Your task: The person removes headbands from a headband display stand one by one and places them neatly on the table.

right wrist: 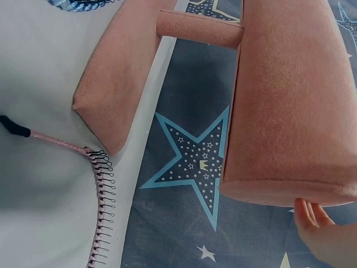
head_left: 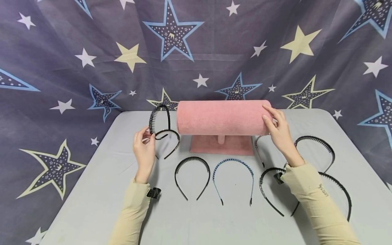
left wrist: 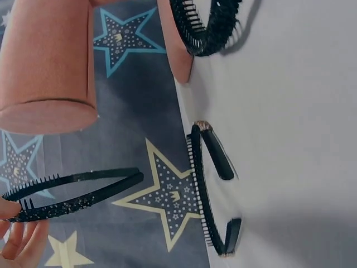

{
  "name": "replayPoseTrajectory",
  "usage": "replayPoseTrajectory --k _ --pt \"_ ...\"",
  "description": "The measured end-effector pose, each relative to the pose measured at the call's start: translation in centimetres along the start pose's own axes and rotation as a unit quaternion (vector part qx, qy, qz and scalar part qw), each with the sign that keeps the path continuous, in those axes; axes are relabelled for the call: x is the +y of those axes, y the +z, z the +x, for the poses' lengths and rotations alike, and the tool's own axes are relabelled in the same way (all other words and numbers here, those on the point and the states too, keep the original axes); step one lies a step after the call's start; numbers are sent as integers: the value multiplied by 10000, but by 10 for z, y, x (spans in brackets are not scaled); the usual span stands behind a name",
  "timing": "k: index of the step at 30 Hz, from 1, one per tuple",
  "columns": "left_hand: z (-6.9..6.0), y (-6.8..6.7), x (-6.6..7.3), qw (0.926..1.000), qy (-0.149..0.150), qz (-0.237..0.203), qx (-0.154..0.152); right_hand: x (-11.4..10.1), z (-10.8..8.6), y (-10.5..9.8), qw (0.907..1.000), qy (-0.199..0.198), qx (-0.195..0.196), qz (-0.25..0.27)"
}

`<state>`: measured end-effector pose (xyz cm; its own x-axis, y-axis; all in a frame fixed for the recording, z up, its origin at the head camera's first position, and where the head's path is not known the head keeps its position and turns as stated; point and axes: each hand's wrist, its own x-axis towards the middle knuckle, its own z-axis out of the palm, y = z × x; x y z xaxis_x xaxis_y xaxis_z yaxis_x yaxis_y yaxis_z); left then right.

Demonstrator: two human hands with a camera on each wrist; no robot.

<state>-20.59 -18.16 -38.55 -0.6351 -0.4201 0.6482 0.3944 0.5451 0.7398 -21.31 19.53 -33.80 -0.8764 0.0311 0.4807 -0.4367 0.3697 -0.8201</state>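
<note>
Near the roll's left end, my left hand [head_left: 144,148] pinches a black toothed headband [head_left: 151,119] by its side and keeps it raised. The left wrist view shows sparkling specks on this headband [left wrist: 70,208]. A pink padded display stand [head_left: 220,117] has a horizontal roll on a post and flat base; the roll carries no headband. My right hand [head_left: 278,132] rests on the roll's right end, its fingers laid against the edge. Another dark headband [head_left: 176,136] stands on the table just beyond my left hand.
On the grey-white table [head_left: 214,224], a black headband [head_left: 192,158] and a blue headband [head_left: 232,160] lie before the stand. A pink toothed headband [right wrist: 101,201] is beside the base. Several black headbands [head_left: 343,187] lie around my right forearm. A starry cloth [head_left: 196,71] hangs behind.
</note>
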Motion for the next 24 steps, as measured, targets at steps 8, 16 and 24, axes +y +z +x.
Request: replayPoseTrajectory --k 8,16,24 --pt "2 -14 3 9996 145 219 -34 2 1 0 10000 17 -14 25" --pt "7 -29 -5 9989 201 416 -90 1 0 1 10000 16 -21 13" --pt "12 -43 -9 9966 121 693 -432 1 0 1 10000 21 -14 25"
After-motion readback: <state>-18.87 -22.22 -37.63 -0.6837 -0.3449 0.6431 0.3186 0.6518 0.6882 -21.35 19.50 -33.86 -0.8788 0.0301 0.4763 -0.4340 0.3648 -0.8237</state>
